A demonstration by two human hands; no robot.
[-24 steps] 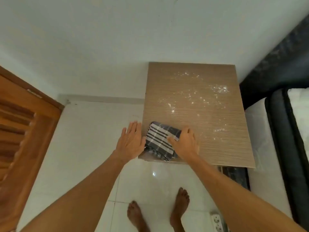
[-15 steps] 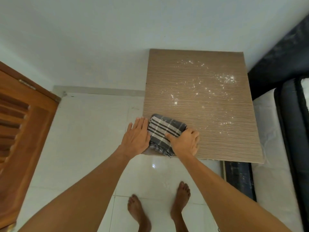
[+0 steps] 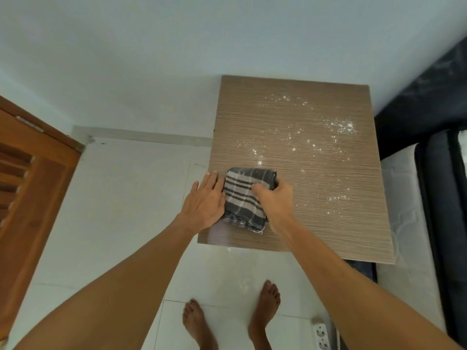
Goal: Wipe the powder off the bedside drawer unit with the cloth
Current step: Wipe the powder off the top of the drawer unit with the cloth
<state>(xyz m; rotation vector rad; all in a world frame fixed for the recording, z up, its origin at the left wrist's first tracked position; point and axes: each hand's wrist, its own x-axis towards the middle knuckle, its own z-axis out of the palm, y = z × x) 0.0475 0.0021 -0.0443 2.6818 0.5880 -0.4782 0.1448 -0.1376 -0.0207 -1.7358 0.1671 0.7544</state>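
Observation:
The bedside drawer unit [image 3: 290, 117] shows its brown wood-grain top from above. White powder [image 3: 341, 127] is scattered over its middle and right part. A folded grey cloth with pale stripes [image 3: 242, 198] lies on the near left part of the top. My right hand [image 3: 278, 203] grips the cloth's right side, fingers curled over its far edge. My left hand [image 3: 204, 203] lies flat with fingers together at the unit's left edge, touching the cloth's left side.
A white wall runs behind the unit. A wooden louvred door [image 3: 27, 188] stands at the left. A dark bed frame and white mattress [image 3: 409, 198] adjoin the unit's right side. My bare feet [image 3: 232, 322] stand on white floor tiles, with a power strip [image 3: 321, 335] near them.
Both hands and the cloth have slid a little farther onto the top, toward the powder. My right hand has closed more firmly over the cloth's far edge.

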